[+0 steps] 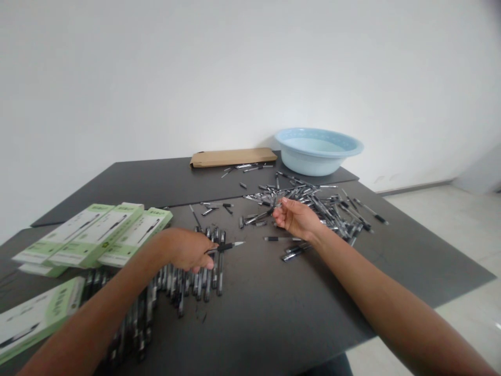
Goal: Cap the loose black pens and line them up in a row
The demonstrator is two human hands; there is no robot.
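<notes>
My left hand (198,250) is closed on a pen (226,247) with a black grip, its pale tip pointing right and no cap on that end. Beneath that hand lie capped pens (207,284) side by side in rough rows. My right hand (293,215) pinches with thumb and fingers at the near left edge of a jumbled pile of pens and caps (332,214). A dark, slim piece (270,211) shows at its fingertips; whether it is a cap or part of a pen I cannot make out.
White and green pen boxes (117,230) lie at the left, another box (39,316) nearer me. A light blue basin (319,151) and a flat brown cardboard piece (235,156) stand at the back by the wall. Loose pen parts (250,167) lie before the cardboard on the dark table (250,318).
</notes>
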